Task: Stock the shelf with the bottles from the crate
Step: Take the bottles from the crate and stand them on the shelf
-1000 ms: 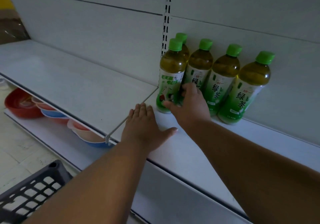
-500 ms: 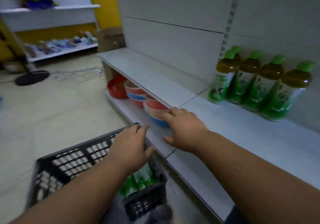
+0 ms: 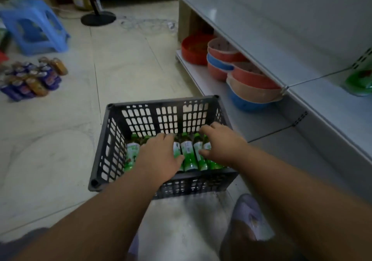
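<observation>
A dark grey slatted crate (image 3: 163,101) stands on the floor in front of me. Several green-labelled tea bottles (image 3: 189,156) lie side by side in its bottom. My left hand (image 3: 161,158) is spread low over the bottles on the left, palm down, fingers relaxed. My right hand (image 3: 221,144) hovers over the bottles on the right, fingers bent down to their tops, thumb against one label. Neither hand plainly grips a bottle. The white shelf (image 3: 322,103) runs along the right, with one green bottle (image 3: 360,81) showing at the frame edge.
Stacked red, blue and beige plastic bowls (image 3: 251,91) fill the lower shelf beside the crate. A blue stool (image 3: 34,25), a pack of drink bottles (image 3: 30,79) and a black stand base (image 3: 98,18) sit on the floor to the left. My slippered foot (image 3: 247,220) is near the crate.
My view swung from the shelf down to the crate. My right hand let go of the shelved bottle, and both hands dropped from the shelf edge into the crate over the bottles.
</observation>
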